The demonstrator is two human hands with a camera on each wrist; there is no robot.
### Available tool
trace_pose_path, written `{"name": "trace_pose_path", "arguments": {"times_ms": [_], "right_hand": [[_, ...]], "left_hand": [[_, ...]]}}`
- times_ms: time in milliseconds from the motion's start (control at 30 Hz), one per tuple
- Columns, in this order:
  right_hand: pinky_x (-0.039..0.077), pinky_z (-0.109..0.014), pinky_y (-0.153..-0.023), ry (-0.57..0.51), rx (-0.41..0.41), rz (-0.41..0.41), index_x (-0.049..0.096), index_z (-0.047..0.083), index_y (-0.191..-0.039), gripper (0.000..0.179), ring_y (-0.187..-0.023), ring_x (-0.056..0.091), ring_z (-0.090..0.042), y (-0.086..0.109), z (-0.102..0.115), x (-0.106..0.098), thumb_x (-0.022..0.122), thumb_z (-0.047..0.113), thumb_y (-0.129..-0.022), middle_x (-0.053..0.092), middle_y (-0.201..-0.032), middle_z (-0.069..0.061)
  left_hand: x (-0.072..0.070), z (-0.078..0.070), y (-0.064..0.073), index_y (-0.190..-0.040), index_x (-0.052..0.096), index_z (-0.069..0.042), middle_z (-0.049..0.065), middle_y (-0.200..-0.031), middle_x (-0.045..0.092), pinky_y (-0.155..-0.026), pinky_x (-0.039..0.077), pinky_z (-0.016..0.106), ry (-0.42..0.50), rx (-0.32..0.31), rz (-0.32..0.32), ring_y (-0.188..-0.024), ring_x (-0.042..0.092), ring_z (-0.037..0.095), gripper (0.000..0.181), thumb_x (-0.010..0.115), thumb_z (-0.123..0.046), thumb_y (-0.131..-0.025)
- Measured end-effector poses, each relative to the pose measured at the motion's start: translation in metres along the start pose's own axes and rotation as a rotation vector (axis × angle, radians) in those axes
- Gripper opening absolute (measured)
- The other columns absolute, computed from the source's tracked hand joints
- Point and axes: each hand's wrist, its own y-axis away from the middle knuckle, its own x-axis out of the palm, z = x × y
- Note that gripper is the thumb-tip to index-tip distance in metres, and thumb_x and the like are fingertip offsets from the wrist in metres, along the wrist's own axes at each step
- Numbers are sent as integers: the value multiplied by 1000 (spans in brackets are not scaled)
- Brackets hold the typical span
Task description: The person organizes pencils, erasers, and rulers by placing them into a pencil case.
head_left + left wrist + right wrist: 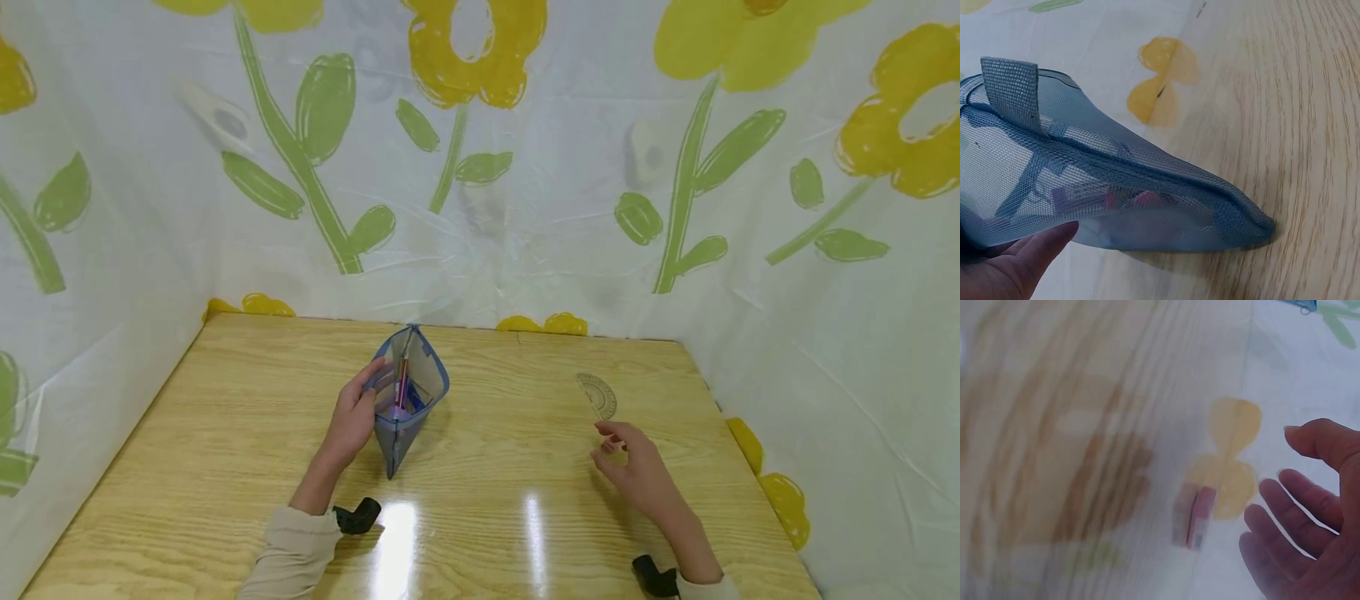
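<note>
My left hand [356, 413] grips the left side of a blue mesh pencil case [432, 367], which gapes open at the top. Pens [402, 383] and a purple item show inside it. In the left wrist view the mesh pencil case [1166, 219] tapers to a corner near the table, with a fabric tab [1013, 90] on its edge. My right hand [637, 471] hovers over the table, fingers loosely bent and thumb apart. Its index fingertip comes right to the lower corner of a clear protractor [602, 397]. The right wrist view shows nothing between the fingers of the right hand [1310, 531].
The wooden table [495, 450] meets a white cloth [525, 242] with yellow flowers at the back and both sides. A small pink and white block [1196, 515] appears beyond the fingers in the right wrist view. Black wrist cameras [358, 517] sit on both wrists.
</note>
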Motion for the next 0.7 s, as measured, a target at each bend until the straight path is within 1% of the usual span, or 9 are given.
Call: {"name": "trace_pose_path", "arguments": {"times_ms": [133, 400, 567, 700], "right_hand": [[53, -52, -82, 44, 22, 3, 64, -6, -127, 41, -96, 63, -30, -1, -5, -4, 75, 3, -89, 69, -106, -12], [54, -54, -86, 80, 85, 31, 61, -9, -128, 46, -103, 62, -37, -4, -11, -15, 77, 4, -87, 66, -119, -23], [54, -57, -90, 79, 156, 91, 54, -11, -136, 55, -108, 59, -41, -3, -17, -20, 76, 9, -90, 57, -129, -29], [56, -57, -88, 90, 213, 150, 49, -12, -140, 61, -111, 59, -44, -1, -22, -23, 75, 14, -91, 52, -134, -32]], "left_hand": [[0, 0, 0, -158, 22, 7, 30, -159, 31, -115, 37, 56, 0, -1, 4, -147, 33, 46, 54, 18, 2, -105], [0, 1, -1, -158, 22, 7, 29, -159, 31, -116, 37, 56, 1, -2, 6, -147, 34, 46, 54, 18, 2, -105], [-1, 3, -2, -158, 22, 7, 30, -159, 32, -115, 38, 56, 0, -3, 4, -147, 34, 46, 54, 18, 2, -105], [-1, 4, -3, -158, 21, 7, 30, -159, 31, -115, 38, 55, -3, -7, 8, -147, 34, 46, 54, 17, 1, -105]]}}
